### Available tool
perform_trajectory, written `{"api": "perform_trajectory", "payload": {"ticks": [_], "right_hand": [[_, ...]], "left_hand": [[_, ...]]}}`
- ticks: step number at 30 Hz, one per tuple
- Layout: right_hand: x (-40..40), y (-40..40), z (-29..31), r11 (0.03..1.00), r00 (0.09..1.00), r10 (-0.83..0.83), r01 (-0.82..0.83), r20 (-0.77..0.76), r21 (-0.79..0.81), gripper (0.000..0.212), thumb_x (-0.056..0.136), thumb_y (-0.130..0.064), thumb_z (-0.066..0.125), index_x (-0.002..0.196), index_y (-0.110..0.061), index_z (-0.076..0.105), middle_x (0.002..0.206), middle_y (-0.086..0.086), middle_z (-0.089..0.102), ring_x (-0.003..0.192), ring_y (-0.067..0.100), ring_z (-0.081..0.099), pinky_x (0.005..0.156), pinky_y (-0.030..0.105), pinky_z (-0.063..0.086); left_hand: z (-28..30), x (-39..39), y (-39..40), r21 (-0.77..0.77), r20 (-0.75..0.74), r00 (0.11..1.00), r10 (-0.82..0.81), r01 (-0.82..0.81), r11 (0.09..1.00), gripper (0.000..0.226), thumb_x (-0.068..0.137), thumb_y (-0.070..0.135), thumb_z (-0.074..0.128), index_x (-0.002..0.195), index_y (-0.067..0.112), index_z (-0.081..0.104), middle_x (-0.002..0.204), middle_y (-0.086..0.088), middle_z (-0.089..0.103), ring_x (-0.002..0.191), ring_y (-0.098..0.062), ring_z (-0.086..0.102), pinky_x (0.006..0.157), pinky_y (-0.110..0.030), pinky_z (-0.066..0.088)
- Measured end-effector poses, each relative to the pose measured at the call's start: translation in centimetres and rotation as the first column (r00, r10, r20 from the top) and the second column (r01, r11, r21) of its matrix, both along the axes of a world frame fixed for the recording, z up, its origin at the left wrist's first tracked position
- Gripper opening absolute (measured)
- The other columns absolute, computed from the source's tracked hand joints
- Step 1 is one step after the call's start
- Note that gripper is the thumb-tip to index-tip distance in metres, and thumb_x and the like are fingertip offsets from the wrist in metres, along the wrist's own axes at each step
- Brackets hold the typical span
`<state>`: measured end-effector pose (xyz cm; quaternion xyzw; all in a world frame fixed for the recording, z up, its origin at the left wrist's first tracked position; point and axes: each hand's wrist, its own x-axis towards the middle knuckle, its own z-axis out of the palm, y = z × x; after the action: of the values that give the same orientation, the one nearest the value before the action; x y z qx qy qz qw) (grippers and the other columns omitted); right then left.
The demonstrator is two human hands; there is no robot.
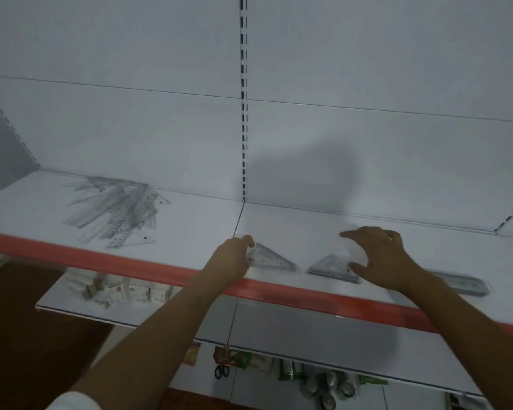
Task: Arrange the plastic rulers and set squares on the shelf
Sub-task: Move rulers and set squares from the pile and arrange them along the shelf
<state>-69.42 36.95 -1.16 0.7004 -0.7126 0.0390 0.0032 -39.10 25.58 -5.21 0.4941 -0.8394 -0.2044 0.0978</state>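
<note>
Clear plastic is being sorted on the white shelf: the step in hand looks like lining up set squares along the red front edge. Left hand pinches the corner of one set square; right hand hovers with fingers spread, holding nothing, thumb just touching a second stack. At three o'clock lies one bundle of rulers; at ten o'clock one loose pile, too tangled to count. Next, I judge, nudge both triangles square to the edge
</note>
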Motion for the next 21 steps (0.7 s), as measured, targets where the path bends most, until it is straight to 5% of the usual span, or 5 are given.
{"api": "perform_trajectory", "payload": {"ticks": [6,12,21], "right_hand": [[8.4,-5.5,0.8,0.963,0.966,0.195,-0.156,0.169,-0.220,0.043,0.088,-0.037,0.060,0.128,-0.023,0.054,0.118,-0.002,0.059,0.114,0.019,0.052,0.098,0.039,0.032],[18.4,-9.8,0.8,0.896,0.861,0.432,-0.374,0.269,-0.240,0.042,0.090,-0.043,0.054,0.124,-0.018,0.057,0.112,0.002,0.064,0.107,0.021,0.058,0.093,0.040,0.042],[39.5,-6.0,1.7,0.636,0.575,0.768,-0.733,0.282,-0.242,0.046,0.094,-0.050,0.044,0.130,-0.023,0.050,0.130,0.002,0.055,0.120,0.024,0.050,0.100,0.039,0.034]], "left_hand": [[1.4,3.2,2.4,-0.051,-0.097,0.990,0.102,-0.107,0.993,0.048,0.089,0.033,0.063,0.131,0.017,0.045,0.123,-0.007,0.054,0.108,-0.021,0.055,0.086,-0.026,0.040],[3.5,11.9,7.3,-0.040,-0.059,0.900,0.432,-0.434,0.900,0.042,0.092,0.036,0.058,0.129,0.021,0.045,0.123,-0.003,0.055,0.102,-0.021,0.058,0.082,-0.031,0.048],[6.3,24.3,21.0,-0.086,0.038,0.548,0.836,-0.832,0.549,0.046,0.091,0.037,0.059,0.133,0.026,0.044,0.129,0.003,0.052,0.111,-0.015,0.053,0.088,-0.030,0.049]]}}
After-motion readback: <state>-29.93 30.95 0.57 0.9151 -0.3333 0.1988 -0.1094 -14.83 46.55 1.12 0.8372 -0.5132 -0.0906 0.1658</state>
